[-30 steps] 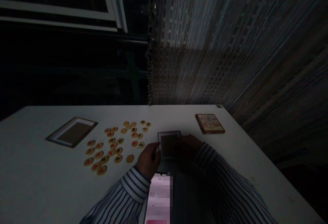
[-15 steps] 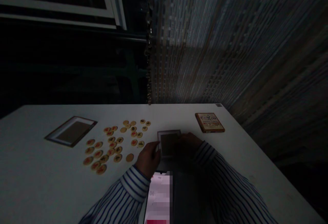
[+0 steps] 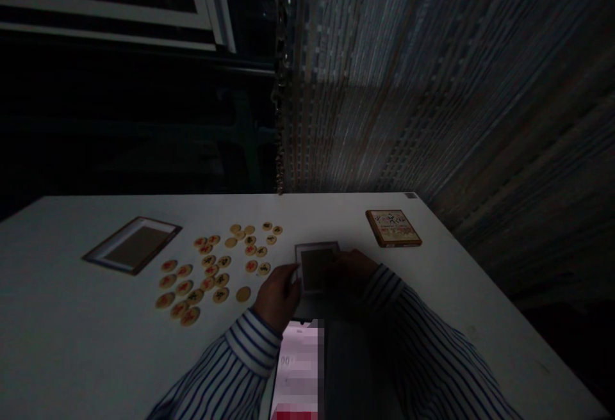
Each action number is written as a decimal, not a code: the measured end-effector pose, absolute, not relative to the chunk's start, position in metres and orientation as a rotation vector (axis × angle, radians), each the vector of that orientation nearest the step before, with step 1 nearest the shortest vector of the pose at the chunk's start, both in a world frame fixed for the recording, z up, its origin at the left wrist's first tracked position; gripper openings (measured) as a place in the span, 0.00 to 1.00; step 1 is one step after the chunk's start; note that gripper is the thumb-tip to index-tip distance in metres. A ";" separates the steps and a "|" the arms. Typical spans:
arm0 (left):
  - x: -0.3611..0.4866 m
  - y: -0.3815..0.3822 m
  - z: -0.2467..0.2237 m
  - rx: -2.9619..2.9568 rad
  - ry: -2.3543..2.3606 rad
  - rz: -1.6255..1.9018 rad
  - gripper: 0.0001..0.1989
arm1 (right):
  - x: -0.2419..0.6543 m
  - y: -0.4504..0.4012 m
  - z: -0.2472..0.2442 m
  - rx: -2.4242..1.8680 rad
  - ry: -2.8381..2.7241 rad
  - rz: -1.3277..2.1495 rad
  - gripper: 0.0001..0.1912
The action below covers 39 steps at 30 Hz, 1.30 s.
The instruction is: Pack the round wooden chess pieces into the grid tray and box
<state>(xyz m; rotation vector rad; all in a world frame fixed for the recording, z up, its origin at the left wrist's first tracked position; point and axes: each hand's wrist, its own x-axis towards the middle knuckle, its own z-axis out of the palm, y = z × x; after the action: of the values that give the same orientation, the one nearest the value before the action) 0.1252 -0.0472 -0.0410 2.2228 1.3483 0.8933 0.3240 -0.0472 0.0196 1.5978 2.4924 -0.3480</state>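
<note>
Both hands hold a small shallow box (image 3: 317,269) with a pale rim and a brownish inside, in front of me on the table. My left hand (image 3: 277,298) grips its left edge, thumb and fingers closed on it. On the right edge my right hand (image 3: 355,271) is closed too, though its fingers are dim in shadow. Several round Chinese chess pieces (image 3: 221,279) with red or black characters lie scattered to the left of the box. A few show plain faces, among them a blank disc (image 3: 243,294) close to my left hand.
A shallow open tray or lid (image 3: 136,245) lies at the left of the white table (image 3: 96,337). A printed flat box (image 3: 394,228) sits at the back right. A lit phone (image 3: 298,369) is between my forearms. A string curtain (image 3: 355,87) hangs behind the table.
Almost nothing differs. The view has shifted very slightly, and both hands keep the same hold on the small box.
</note>
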 end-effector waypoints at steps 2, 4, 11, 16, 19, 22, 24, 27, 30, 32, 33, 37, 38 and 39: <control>0.125 -0.047 -0.041 2.227 1.338 0.889 0.16 | 0.324 -0.047 0.019 1.590 2.492 -0.351 0.09; 0.125 -0.047 -0.040 2.228 1.335 0.888 0.15 | 0.324 -0.047 0.019 1.574 2.486 -0.356 0.10; 0.124 -0.048 -0.040 2.247 1.350 0.878 0.15 | 0.323 -0.048 0.020 1.579 2.500 -0.359 0.09; 0.125 -0.047 -0.040 2.233 1.350 0.893 0.15 | 0.322 -0.048 0.019 1.570 2.473 -0.377 0.09; 0.125 -0.048 -0.039 2.221 1.351 0.899 0.15 | 0.322 -0.048 0.019 1.576 2.479 -0.357 0.09; 0.125 -0.048 -0.037 2.205 1.355 0.893 0.15 | 0.322 -0.048 0.019 1.571 2.473 -0.349 0.09; 0.125 -0.048 -0.037 2.198 1.355 0.886 0.15 | 0.322 -0.048 0.019 1.560 2.478 -0.349 0.09; 0.125 -0.048 -0.038 2.198 1.344 0.874 0.16 | 0.322 -0.047 0.018 1.572 2.486 -0.366 0.09; 0.125 -0.047 -0.039 2.199 1.334 0.879 0.15 | 0.322 -0.047 0.018 1.588 2.464 -0.374 0.09; 0.125 -0.047 -0.039 2.198 1.335 0.887 0.15 | 0.322 -0.047 0.019 1.584 2.463 -0.376 0.09; 0.125 -0.047 -0.039 2.197 1.337 0.888 0.15 | 0.322 -0.047 0.020 1.580 2.469 -0.379 0.08; 0.125 -0.047 -0.040 2.203 1.345 0.891 0.15 | 0.322 -0.048 0.022 1.567 2.501 -0.389 0.09; 0.125 -0.047 -0.040 2.206 1.343 0.888 0.15 | 0.322 -0.049 0.022 1.571 2.502 -0.388 0.09; 0.125 -0.047 -0.041 2.208 1.339 0.884 0.15 | 0.322 -0.049 0.022 1.575 2.500 -0.384 0.10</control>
<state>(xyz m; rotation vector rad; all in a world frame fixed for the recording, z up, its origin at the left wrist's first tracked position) 0.1249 -0.0474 -0.0407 2.2080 1.3393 0.8838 0.3221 -0.0490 0.0219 1.5753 2.4997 -0.3842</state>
